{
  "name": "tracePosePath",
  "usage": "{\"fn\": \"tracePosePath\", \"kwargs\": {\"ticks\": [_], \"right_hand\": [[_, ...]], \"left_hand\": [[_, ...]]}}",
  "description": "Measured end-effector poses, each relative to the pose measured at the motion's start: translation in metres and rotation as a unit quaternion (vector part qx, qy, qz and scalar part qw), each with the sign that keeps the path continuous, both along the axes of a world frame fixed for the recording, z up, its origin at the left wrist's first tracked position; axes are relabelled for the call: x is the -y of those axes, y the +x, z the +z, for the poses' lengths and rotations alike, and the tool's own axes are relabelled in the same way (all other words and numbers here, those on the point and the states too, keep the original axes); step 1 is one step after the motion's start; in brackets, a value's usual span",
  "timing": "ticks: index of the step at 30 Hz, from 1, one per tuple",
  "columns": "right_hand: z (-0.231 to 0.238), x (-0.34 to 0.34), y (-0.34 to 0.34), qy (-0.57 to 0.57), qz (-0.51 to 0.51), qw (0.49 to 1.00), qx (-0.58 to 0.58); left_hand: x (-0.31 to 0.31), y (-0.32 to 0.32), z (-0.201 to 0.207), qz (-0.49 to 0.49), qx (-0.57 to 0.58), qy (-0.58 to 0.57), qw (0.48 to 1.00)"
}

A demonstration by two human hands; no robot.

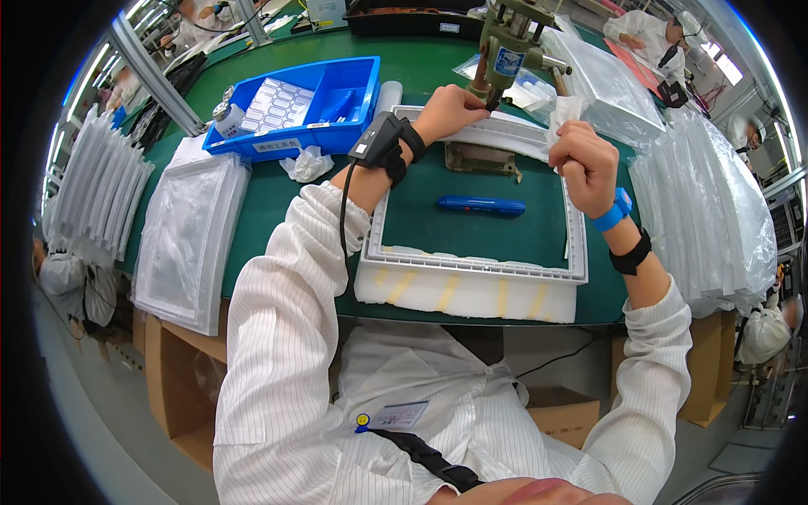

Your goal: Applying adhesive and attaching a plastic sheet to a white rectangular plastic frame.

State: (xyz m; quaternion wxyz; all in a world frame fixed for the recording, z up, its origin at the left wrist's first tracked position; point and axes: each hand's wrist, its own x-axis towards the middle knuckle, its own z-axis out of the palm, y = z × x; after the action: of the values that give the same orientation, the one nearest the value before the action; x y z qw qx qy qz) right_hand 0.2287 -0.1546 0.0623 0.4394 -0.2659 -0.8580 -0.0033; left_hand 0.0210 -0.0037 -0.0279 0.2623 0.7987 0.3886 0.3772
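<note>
A white rectangular plastic frame (488, 266) lies in front of me, its far side under a green hand press (507, 66). My left hand (450, 113) is closed in a pinch at that far side, with its fingertips right beside the press's dark tip; whatever they pinch is too small to make out. My right hand (587, 164) is closed round the press's lever handle, whose white wrapping (566, 112) shows above the fist. A blue marker pen (481, 205) rests on the green mat inside the frame. White foam (467, 295) supports the frame's near side.
To the left stand a blue divided bin (282, 139) with labels and a bottle, crumpled tissue (308, 165) and bagged white frames (189, 236). More bagged frames (699, 210) line the right. A black tray (412, 23) lies behind. Other people work farther off.
</note>
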Motion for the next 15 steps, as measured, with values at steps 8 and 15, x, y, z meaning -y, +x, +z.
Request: {"fn": "tracePosePath", "kwargs": {"ticks": [8,15], "right_hand": [[-0.030,-0.004,0.002,0.024,-0.009,0.996,0.083],[-0.054,-0.011,-0.001,0.053,-0.038,0.982,0.178]], "left_hand": [[0.001,0.001,0.000,-0.002,0.000,0.014,1.000],[0.003,0.001,-0.002,-0.002,0.012,0.012,1.000]]}}
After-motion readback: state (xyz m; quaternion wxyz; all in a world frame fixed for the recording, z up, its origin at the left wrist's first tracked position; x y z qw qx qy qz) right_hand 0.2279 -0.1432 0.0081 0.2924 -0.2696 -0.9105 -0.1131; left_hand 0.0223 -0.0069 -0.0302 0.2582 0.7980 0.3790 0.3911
